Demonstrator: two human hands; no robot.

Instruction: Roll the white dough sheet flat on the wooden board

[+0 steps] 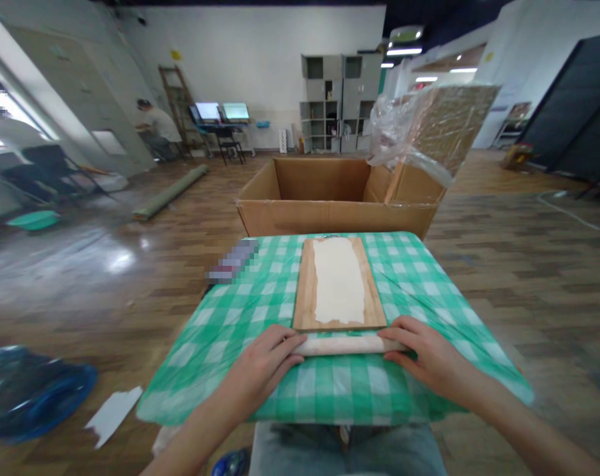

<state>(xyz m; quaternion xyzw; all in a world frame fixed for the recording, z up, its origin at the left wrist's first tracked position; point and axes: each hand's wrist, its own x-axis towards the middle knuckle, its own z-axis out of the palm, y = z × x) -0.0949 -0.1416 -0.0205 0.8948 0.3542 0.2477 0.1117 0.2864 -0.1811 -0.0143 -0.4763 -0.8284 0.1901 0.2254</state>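
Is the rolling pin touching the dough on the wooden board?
Apart. In the head view the rolling pin lies on the checked cloth before the board; bare wood separates it from the dough.

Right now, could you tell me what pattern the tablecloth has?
The tablecloth is green-and-white check, seen in the head view.

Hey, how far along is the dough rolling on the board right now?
Looks done: the dough lies flattened into a long thin sheet on the wooden board. In hand: the left hand and right hand rest on the rolling pin, which sits off the board on the checked tablecloth. Left: the sheet remains uncut on the board.
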